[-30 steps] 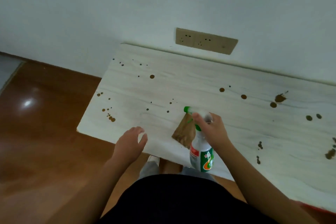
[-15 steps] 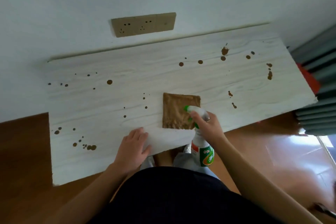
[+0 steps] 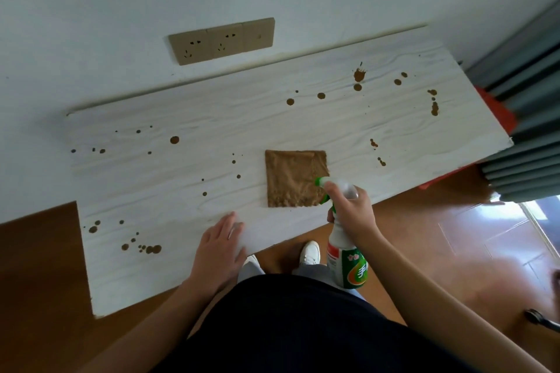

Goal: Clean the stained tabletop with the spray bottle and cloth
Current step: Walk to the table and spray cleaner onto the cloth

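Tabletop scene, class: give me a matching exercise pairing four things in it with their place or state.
Things:
1. spray bottle
2. cloth
3. left hand
4. socket panel

Places or states:
A. lying flat on the tabletop
B. on the wall
C. held in the right hand
D. resting at the tabletop's near edge

Pairs: 1-C, 2-A, 3-D, 4-B

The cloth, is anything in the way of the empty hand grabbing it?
Nothing visible. The left hand rests flat on the tabletop, and only bare wood lies between it and the brown cloth. The spray bottle is in the right hand, off to the side.
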{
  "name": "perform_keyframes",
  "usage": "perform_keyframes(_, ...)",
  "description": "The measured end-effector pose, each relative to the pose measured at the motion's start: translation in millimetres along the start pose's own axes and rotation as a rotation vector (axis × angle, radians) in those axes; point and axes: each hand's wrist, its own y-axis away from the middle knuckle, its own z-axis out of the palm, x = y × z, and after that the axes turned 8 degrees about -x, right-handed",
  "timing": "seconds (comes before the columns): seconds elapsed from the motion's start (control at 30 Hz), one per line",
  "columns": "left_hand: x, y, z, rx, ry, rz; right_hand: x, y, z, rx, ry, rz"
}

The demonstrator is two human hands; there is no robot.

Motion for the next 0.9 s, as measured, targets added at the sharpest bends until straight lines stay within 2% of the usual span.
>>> perform_keyframes(0.17,6.5,-1.8,5.9,0.111,0.105,-0.108,16.3,-5.7,-4.8,0.002,0.008,0.018)
perform_keyframes(0.4,6.3,-3.2,16.6,0.136,0.084,-0.096,28.0,-15.6,0.6,0.066,0.172,0.017)
perform_keyframes(0.9,17.2,-28.1,3.6,0.176,0.073,-0.049,13.2,-25.3,-10.3,0.052,0.345,-0.004)
